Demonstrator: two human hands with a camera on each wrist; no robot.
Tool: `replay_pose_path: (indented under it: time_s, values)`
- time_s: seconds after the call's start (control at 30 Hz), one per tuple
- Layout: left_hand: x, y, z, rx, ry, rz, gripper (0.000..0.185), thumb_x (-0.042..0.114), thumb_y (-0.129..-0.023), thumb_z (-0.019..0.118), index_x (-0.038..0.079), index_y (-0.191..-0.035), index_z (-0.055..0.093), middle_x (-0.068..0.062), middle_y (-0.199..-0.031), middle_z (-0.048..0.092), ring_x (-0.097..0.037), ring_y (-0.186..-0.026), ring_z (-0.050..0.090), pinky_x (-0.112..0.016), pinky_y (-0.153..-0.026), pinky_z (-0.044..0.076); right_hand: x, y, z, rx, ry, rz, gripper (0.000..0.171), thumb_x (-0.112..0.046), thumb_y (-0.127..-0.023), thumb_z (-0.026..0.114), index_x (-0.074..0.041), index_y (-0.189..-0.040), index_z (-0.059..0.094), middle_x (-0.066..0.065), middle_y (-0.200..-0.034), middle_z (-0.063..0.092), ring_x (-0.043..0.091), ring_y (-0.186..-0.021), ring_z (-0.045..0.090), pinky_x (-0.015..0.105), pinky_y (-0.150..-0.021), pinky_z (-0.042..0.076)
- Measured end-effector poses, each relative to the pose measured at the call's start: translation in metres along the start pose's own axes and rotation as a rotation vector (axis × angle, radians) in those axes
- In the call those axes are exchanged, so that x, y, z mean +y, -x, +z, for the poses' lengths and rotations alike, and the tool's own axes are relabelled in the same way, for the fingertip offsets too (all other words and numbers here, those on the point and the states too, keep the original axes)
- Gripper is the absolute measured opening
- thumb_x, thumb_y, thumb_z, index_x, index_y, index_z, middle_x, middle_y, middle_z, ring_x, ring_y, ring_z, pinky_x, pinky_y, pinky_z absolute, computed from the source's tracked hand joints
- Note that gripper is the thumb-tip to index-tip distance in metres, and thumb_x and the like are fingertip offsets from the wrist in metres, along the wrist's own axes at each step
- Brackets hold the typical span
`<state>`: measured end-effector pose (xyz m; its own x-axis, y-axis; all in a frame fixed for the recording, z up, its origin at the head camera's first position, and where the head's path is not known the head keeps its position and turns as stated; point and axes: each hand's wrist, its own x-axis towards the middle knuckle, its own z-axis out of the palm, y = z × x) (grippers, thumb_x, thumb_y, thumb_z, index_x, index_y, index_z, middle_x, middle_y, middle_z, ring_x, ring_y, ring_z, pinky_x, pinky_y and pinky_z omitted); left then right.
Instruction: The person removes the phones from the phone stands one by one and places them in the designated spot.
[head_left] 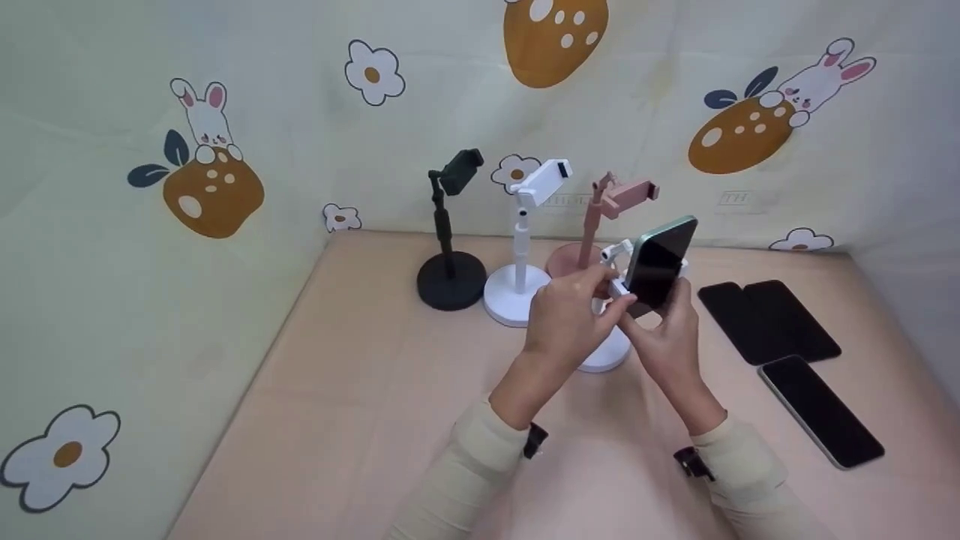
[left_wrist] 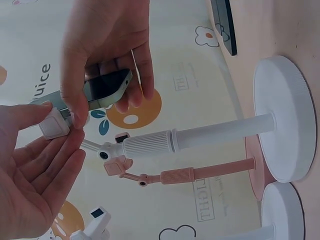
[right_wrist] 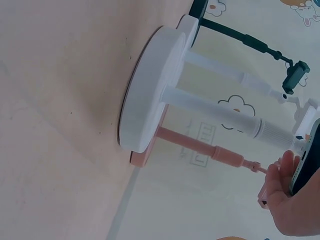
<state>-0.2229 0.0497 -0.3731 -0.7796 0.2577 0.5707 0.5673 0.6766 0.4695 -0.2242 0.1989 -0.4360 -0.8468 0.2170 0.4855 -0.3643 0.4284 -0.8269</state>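
the right hand [head_left: 670,341] pinches the lower end of a dark-screened phone [head_left: 660,261], thumb one side, fingers the other, holding it tilted against the clamp [left_wrist: 54,123] atop the near white stand [left_wrist: 282,117]. the left hand [head_left: 566,319] touches that clamp with thumb and fingertips, seemingly gripping it. three more phones [head_left: 769,321] lie on the table [head_left: 360,390] at right.

Pale cartoon-print cloth walls [head_left: 150,300] enclose a peach-covered table [head_left: 360,420].
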Motion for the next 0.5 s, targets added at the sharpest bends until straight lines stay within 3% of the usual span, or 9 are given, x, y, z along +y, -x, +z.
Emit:
replay_pose_path:
  time_s: [0.2,0.5]
  values:
    - [-0.001,0.001,0.003,0.012,0.007,0.01,0.03,0.035,-0.089,0.076,0.016,-0.111,0.071,0.004,-0.095,0.078,-0.007,-0.086,0.074,-0.015,-0.075,0.056,0.001,-0.002,-0.005,-0.026,-0.013,0.009,0.066,-0.004,-0.081,0.079,0.009,-0.133,0.041,0.018,-0.124,0.061,0.0,-0.109,0.058,0.005,-0.093,0.045]
    - [-0.004,0.003,0.003,0.037,0.031,0.038,0.032,0.036,-0.089,0.075,0.015,-0.113,0.071,0.005,-0.095,0.078,-0.005,-0.086,0.073,-0.012,-0.078,0.054,0.001,-0.005,-0.012,-0.058,-0.025,0.009,0.066,-0.002,-0.079,0.081,0.009,-0.132,0.044,0.017,-0.118,0.062,-0.005,-0.101,0.061,0.006,-0.091,0.047]
